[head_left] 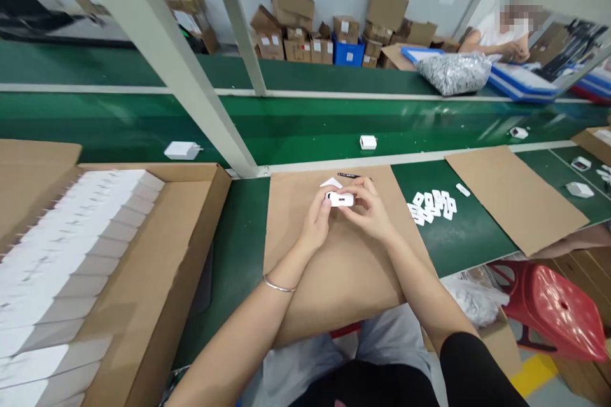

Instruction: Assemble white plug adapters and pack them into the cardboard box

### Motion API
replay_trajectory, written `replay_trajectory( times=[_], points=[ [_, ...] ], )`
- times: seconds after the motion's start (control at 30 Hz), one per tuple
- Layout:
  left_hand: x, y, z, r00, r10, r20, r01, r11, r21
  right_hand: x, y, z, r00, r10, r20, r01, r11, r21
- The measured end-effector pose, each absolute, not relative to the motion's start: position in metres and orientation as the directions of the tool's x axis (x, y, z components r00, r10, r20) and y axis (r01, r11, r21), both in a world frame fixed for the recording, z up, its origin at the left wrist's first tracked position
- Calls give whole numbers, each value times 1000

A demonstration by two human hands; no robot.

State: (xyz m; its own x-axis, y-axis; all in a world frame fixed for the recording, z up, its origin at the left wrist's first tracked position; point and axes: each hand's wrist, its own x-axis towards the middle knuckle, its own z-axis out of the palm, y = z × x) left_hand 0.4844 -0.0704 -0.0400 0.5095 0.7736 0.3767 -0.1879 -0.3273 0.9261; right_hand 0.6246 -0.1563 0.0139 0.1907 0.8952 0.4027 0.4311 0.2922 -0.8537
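Between my two hands is a small white plastic piece with a dark slot (342,200), its slotted face turned toward me. My left hand (317,219) pinches its left end, and a metal bangle circles that wrist. The fingers of my right hand (370,208) close on its right end. Just behind the fingers lies a flat white pointed item (331,183), partly covered. A black pen (351,175) rests on the brown cardboard sheet (305,292) under my hands. To the right, several small white slotted plates (432,205) lie in a loose pile.
An open carton (165,254) with rows of white chargers (86,248) stands at left. Single chargers (368,142) sit on the green conveyor belt (305,121). A metal post (191,76) rises ahead. Another cardboard sheet (518,197) and a red stool (566,305) are right; a person (501,35) sits beyond.
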Motion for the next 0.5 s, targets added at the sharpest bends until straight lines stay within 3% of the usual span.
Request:
replay_trajectory(
  times=[0.17,0.37,0.5],
  points=[
    [482,-73,-36,499,768,401,-150,-379,913,620,-158,16,147,886,440,463,332,-822],
    [480,-77,-33,457,757,467,-174,-439,881,617,-154,10,237,906,350,276,283,-919],
    [479,-79,-34,450,766,459,-181,-425,887,613,-152,4,280,894,349,279,272,-921]
  ],
)
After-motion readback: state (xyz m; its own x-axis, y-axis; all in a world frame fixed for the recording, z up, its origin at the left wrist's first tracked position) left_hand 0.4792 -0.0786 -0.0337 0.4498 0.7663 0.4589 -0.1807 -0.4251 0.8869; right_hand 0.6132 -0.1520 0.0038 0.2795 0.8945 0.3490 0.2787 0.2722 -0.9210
